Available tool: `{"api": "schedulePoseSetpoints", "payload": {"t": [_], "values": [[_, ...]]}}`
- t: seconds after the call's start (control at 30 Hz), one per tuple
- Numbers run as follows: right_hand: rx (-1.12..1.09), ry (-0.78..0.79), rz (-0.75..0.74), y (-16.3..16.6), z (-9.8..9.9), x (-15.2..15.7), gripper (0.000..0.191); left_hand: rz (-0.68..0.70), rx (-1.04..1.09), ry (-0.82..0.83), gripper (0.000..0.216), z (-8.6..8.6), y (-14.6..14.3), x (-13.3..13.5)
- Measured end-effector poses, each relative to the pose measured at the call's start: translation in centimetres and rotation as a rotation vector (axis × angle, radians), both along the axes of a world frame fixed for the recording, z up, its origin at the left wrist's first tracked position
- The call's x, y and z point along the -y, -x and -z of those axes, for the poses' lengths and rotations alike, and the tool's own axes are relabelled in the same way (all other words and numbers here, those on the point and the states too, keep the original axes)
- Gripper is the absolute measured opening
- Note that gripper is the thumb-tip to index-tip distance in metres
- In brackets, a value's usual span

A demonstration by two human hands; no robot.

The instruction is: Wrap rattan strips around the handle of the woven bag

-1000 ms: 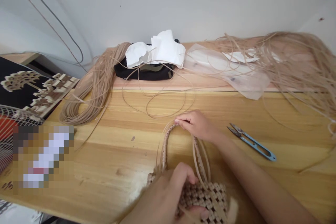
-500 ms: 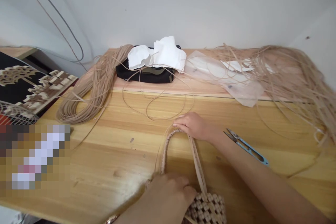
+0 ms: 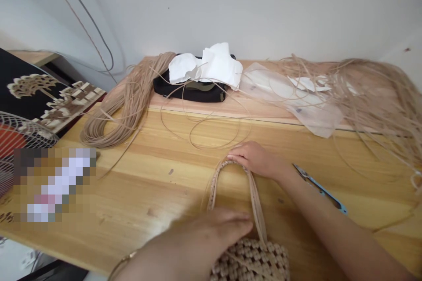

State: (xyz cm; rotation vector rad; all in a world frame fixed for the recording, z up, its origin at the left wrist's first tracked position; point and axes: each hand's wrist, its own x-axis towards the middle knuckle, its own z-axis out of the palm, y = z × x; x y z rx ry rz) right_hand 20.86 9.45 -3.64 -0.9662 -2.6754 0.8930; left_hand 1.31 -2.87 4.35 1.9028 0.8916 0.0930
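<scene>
A small bag (image 3: pixel 250 261) woven from tan rattan-like strands lies at the table's near edge, with its arched handle (image 3: pixel 213 184) stretching away from me. My right hand (image 3: pixel 253 159) is closed on the top of that handle, pinching it together with thin strands. Over the bag's upper left part is my left hand (image 3: pixel 214 237), its fingers stretched out toward the right and holding nothing that I can see. It hides the left foot of the handle. Blue-handled thread snips (image 3: pixel 321 189) lie just right of my right forearm.
A coil of tan strands (image 3: pixel 115 123) lies at the left, and a loose tangle (image 3: pixel 379 92) spreads at the right. Between them are a black pouch (image 3: pixel 191 94) under white paper (image 3: pixel 220 63) and a clear plastic bag (image 3: pixel 316 118). A wire fan guard (image 3: pixel 23 136) stands far left.
My left hand has lifted and its fingers have straightened, uncovering more of the bag's weave. My right hand keeps its hold at the top of the handle. The whole view has shifted slightly.
</scene>
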Motion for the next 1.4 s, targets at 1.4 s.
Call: {"api": "schedulePoseSetpoints", "payload": {"t": [1.4], "values": [[0.033, 0.029, 0.169, -1.6, 0.7, 0.5, 0.038, -0.570, 0.103, 0.514, 0.018, 6.9, 1.2, -1.2]]}}
